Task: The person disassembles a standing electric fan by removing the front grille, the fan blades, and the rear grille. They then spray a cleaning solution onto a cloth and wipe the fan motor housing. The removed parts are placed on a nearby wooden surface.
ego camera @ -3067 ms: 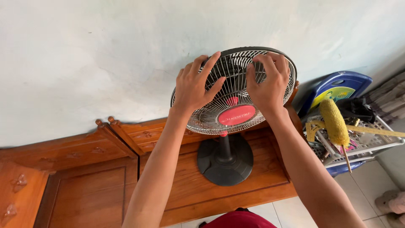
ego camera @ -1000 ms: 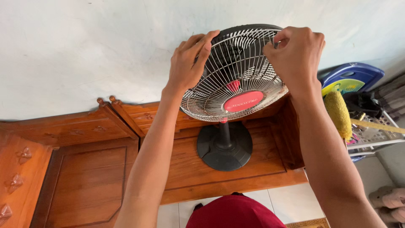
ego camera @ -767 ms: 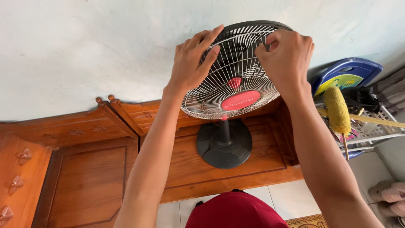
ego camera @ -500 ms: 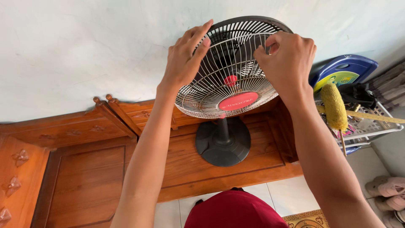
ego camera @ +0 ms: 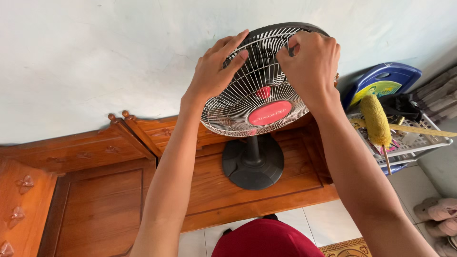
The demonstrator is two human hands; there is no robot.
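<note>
Standing on the wooden cabinet (ego camera: 266, 200) against the wall, the fan's wire grille (ego camera: 257, 102) tilts toward the person, its upper rim pinched by the curled right hand (ego camera: 309, 64), while the left hand (ego camera: 214, 71) lies flat, fingers spread, beside it.

A desk fan (ego camera: 254, 102) stands upright on a round black base. Its wire front grille, with a red centre disc, tilts downward. The grille's upper left lies under flat fingers (ego camera: 227, 47); its top rim sits beneath curled fingertips (ego camera: 291, 45), perhaps pinching a wire.
</note>
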